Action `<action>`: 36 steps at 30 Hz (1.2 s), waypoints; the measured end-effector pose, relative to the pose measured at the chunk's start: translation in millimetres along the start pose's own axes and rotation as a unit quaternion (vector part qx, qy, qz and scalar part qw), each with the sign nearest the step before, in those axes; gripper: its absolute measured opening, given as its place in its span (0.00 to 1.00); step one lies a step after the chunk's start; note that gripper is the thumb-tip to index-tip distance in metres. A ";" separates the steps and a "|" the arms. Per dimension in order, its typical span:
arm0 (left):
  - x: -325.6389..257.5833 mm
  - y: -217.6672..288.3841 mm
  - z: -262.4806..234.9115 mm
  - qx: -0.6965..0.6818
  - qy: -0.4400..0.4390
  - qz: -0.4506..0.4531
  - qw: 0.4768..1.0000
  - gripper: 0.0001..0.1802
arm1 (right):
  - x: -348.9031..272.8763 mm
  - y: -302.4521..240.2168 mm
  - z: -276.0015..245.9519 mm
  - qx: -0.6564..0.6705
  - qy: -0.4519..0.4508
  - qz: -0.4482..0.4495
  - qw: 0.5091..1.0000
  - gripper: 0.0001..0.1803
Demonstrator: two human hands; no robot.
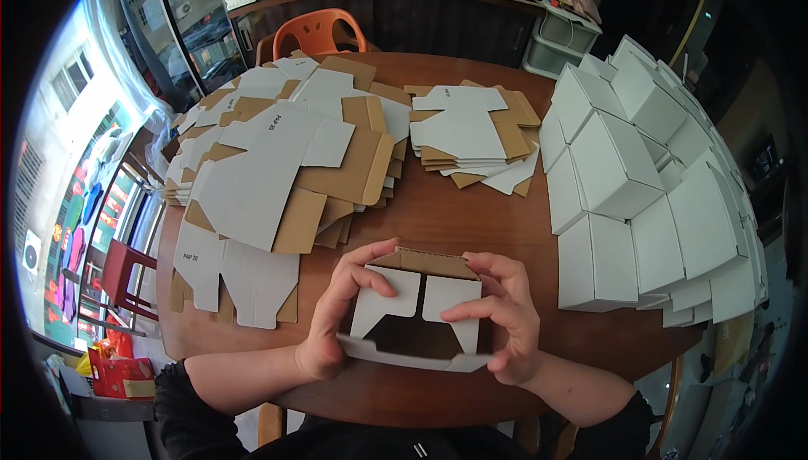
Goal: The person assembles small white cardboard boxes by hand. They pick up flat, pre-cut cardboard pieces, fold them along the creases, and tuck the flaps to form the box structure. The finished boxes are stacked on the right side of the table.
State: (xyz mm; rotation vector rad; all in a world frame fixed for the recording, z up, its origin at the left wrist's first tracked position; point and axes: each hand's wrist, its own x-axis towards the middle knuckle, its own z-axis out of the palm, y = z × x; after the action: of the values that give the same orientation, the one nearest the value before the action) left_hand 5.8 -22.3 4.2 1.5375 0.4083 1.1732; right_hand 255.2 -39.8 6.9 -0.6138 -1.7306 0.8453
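Between my two hands, above the table's near edge, is a partly folded white cardboard box (391, 293) with brown inner faces. Two white flaps are folded inward with a narrow gap between them, and a dark opening shows below. A brown flap stands up at the far side; a white flap sticks out toward me. My left hand (337, 313) grips the box's left side, a finger bent over the left flap. On the right side, my right hand (509, 317) holds the box with fingertips on the right flap. The box's underside is hidden.
Flat white-and-brown box blanks (261, 157) lie heaped at the left, with a smaller stack of blanks (463, 127) at the back middle. Folded white boxes (619, 161) are piled high along the right. An orange chair (320, 26) stands beyond the wooden table (421, 220).
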 end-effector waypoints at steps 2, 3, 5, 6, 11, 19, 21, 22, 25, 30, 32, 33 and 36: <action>-0.4 0.8 0.0 0.056 -0.001 -0.007 0.998 0.35 | 1.1 -1.7 -0.6 0.007 0.009 0.007 1.000 0.34; -0.4 3.5 -0.9 0.089 -0.002 -0.019 0.996 0.34 | 1.6 -2.1 -0.8 0.011 0.014 0.011 1.000 0.31; -1.1 6.8 -2.5 0.121 -0.001 -0.036 0.992 0.31 | 2.4 -3.7 -0.2 0.008 0.016 0.007 1.000 0.25; -1.6 7.7 -3.1 0.118 0.001 -0.041 0.992 0.28 | 2.8 -4.2 -0.1 0.007 0.017 0.005 1.000 0.22; -4.1 6.3 -3.2 0.025 0.018 -0.070 0.997 0.20 | 2.0 -2.0 -1.3 0.002 0.037 0.034 0.999 0.16; -3.5 5.5 4.2 -0.057 0.048 -0.076 0.994 0.25 | -0.8 4.0 3.2 0.102 0.053 0.042 0.993 0.23; -0.9 4.9 5.1 -0.064 0.056 -0.065 0.994 0.29 | -0.8 5.8 5.4 0.124 0.063 0.036 0.990 0.25; 0.0 4.9 5.5 -0.067 0.060 -0.060 0.994 0.31 | -0.2 5.8 6.1 0.133 0.062 0.036 0.989 0.26; 0.3 6.6 8.1 -0.076 0.076 -0.073 0.992 0.36 | 0.3 5.3 8.5 0.139 0.054 0.038 0.988 0.29; 3.6 10.8 9.8 -0.045 0.083 -0.107 0.990 0.41 | 0.4 2.0 8.9 0.128 0.027 0.083 0.988 0.34; 5.3 11.3 8.6 -0.018 0.070 -0.112 0.991 0.39 | 1.6 -0.3 8.0 0.140 0.009 0.103 0.985 0.34; 5.7 10.8 7.0 -0.009 0.058 -0.107 0.992 0.38 | 2.0 -1.0 7.3 0.146 0.001 0.114 0.983 0.34; 3.0 8.4 2.7 -0.021 0.032 -0.097 0.995 0.36 | 3.5 -2.1 3.8 0.090 -0.028 0.103 0.990 0.31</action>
State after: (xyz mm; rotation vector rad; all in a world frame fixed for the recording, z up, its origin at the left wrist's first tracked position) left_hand 6.7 -24.3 13.3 1.3935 0.5597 1.0745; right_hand 250.5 -39.3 9.9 -0.6583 -1.6374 1.1595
